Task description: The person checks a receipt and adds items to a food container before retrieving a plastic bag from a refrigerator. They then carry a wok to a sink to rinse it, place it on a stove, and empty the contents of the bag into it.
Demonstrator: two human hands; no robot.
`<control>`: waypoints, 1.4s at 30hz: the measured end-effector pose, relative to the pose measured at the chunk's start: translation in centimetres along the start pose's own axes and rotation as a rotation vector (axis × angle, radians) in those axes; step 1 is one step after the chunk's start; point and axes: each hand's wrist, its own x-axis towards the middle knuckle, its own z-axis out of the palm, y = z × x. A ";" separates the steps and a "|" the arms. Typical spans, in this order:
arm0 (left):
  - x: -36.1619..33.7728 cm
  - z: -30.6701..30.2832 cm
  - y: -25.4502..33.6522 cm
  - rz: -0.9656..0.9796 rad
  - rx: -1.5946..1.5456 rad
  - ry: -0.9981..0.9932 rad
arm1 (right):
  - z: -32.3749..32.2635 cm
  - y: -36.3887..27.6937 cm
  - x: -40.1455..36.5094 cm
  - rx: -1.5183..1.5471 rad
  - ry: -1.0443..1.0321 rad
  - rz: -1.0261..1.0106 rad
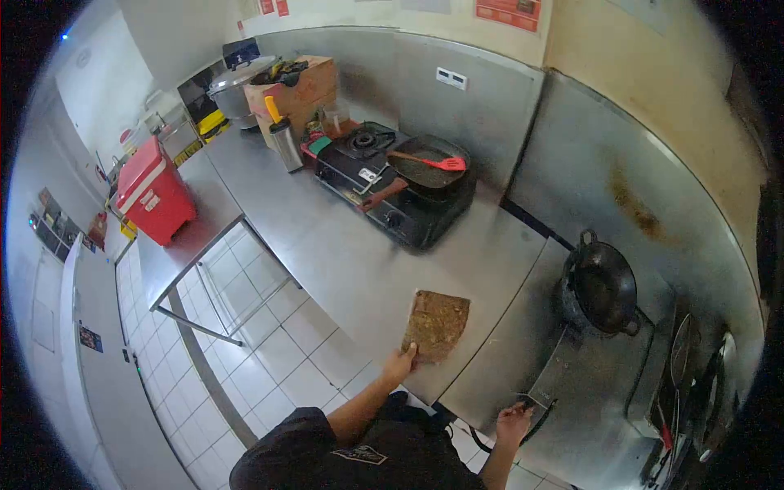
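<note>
My left hand (pixel 399 366) is closed on the near left corner of a flat, roughly square brown slab (pixel 439 322) with a mottled surface, over the steel table. At the front edge of the steel counter on the right, my right hand (pixel 514 422) has its fingers drawn together. Thin metal pieces (pixel 535 399) show right at its fingertips; I cannot tell what it holds. A black cable-like loop (pixel 541 425) hangs beside that hand.
A black two-burner stove (pixel 418 233) carries a square pan (pixel 430 181) with a red slotted turner (pixel 445 163). A black wok (pixel 603 286) stands on the right counter. Further left are a red cooler box (pixel 155 192), a cardboard box (pixel 306 98) and a large pot (pixel 234 91).
</note>
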 end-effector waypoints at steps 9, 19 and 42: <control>-0.6 -1.9 1.5 -0.106 -0.194 -0.119 | -0.2 0.5 0.1 -0.116 0.280 -0.135; -2.6 -1.2 3.5 -0.010 -0.171 -0.236 | 4.3 1.3 -1.2 -0.707 0.715 -0.330; -1.2 -1.6 1.9 -0.055 -0.108 -0.101 | -1.6 -0.2 0.0 0.711 0.076 0.049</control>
